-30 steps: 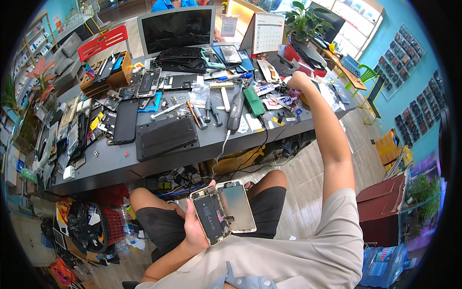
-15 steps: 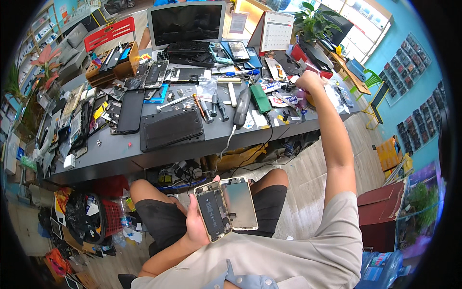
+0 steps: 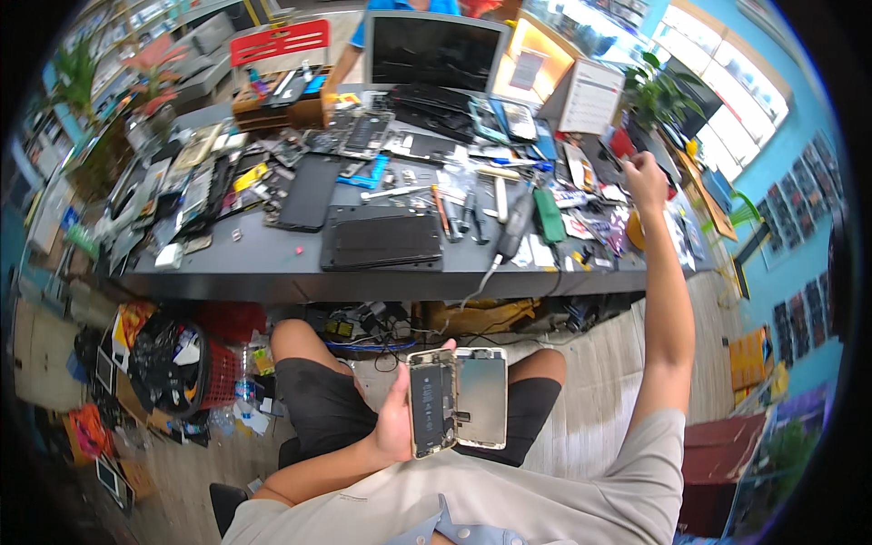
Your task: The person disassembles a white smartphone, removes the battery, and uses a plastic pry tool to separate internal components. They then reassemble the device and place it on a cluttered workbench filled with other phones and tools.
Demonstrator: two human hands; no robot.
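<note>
My left hand [image 3: 393, 425] grips an opened smartphone [image 3: 431, 406] above my lap, thumb along its left edge. Its back half shows a black battery and bare parts; the detached screen [image 3: 481, 400] stands folded out to the right, close beside the inner edge. My right arm reaches over the far right of the workbench. There my right hand [image 3: 645, 184] is closed in a pinch beside a red and black box [image 3: 625, 143]; what the fingers hold, if anything, cannot be made out. A round yellow item [image 3: 635, 232] sits below the right wrist.
Phone parts, tools and a dark laptop-like panel [image 3: 381, 238] crowd the workbench [image 3: 300, 283]. A grey screen [image 3: 434, 53] and a desk calendar [image 3: 590, 98] stand behind. A person in blue [image 3: 359, 41] is beyond them. A red basket [image 3: 218, 368] stands at floor left.
The view has swung, so the bench appears farther right and lower. My right hand stays near the red box, slightly higher. My left hand keeps holding the opened smartphone.
</note>
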